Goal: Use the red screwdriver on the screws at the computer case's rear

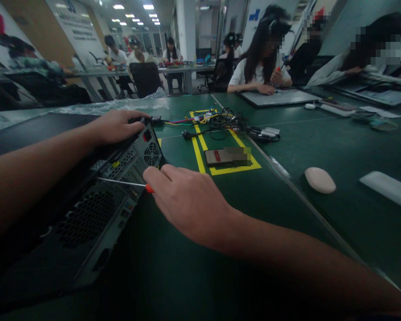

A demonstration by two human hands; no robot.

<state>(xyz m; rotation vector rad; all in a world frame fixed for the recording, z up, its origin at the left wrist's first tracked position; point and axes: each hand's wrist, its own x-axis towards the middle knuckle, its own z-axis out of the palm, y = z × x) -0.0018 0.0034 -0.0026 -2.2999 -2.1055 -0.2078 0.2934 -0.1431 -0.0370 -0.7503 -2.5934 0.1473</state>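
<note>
A black computer tower case (87,218) lies tilted at the left, its rear panel turned towards me, with a fan grille, slots and ports on it. My left hand (118,126) lies on the case's top edge near the far corner, fingers stretched out and thumb apart. Closed around the red handle of a screwdriver (123,182) is my right hand (190,203), in front of the rear panel. The thin metal shaft points left, its tip at the panel's upper edge by the vents. Whether the tip sits in a screw is too small to tell.
Beyond the case are a tangle of cables (227,119) and a phone (220,156) inside yellow tape (198,154). A pale rounded object (320,180) and a white bar (389,189) lie right. Across the green table, a person works over a flat panel (280,98). Clear plastic wrap (120,107) lies behind.
</note>
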